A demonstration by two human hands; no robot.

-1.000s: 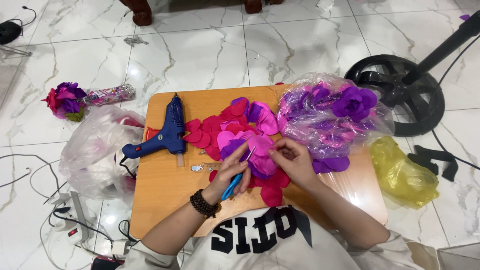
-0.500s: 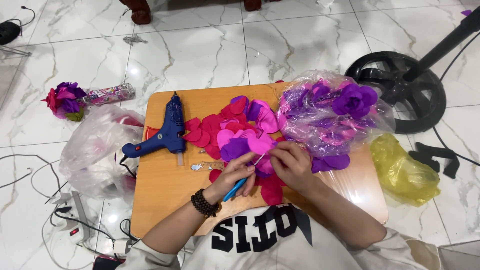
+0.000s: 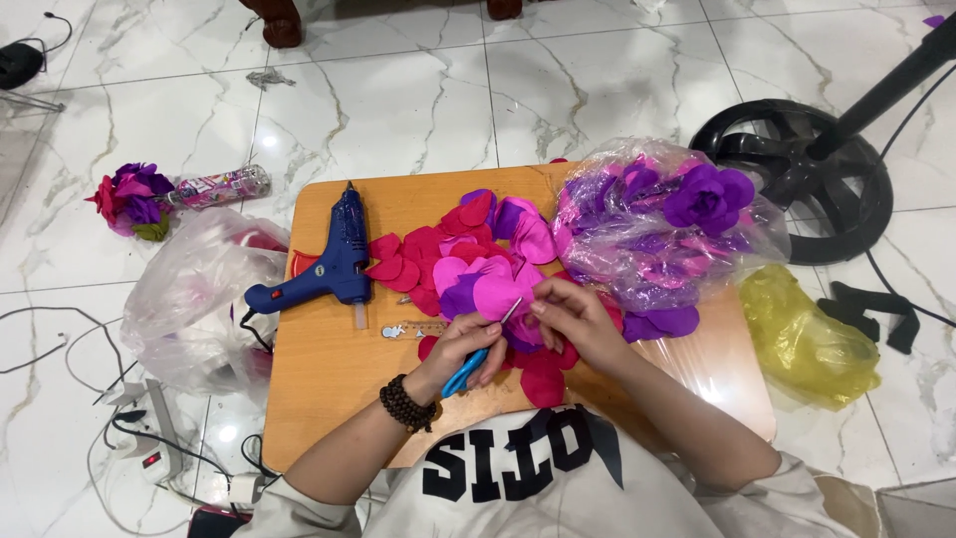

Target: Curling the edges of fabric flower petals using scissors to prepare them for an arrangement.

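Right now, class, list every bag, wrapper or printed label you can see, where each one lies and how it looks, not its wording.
Clear plastic bag: on the board's right part, bulging with purple and pink flowers.
Yellow plastic bag: on the floor right of the board, crumpled.
Whitish plastic bag: on the floor left of the board, translucent, rumpled.
Printed wrapper: around the stem of a flower lying on the floor at far left, shiny, multicoloured.

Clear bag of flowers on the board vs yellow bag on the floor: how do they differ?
The clear bag rests on the wooden board; the yellow bag lies on the floor tiles beside it. The clear bag is see-through and bulges with purple and pink flowers; the yellow bag is tinted, and its contents cannot be made out. The clear bag looks bigger. Both are crumpled thin plastic.
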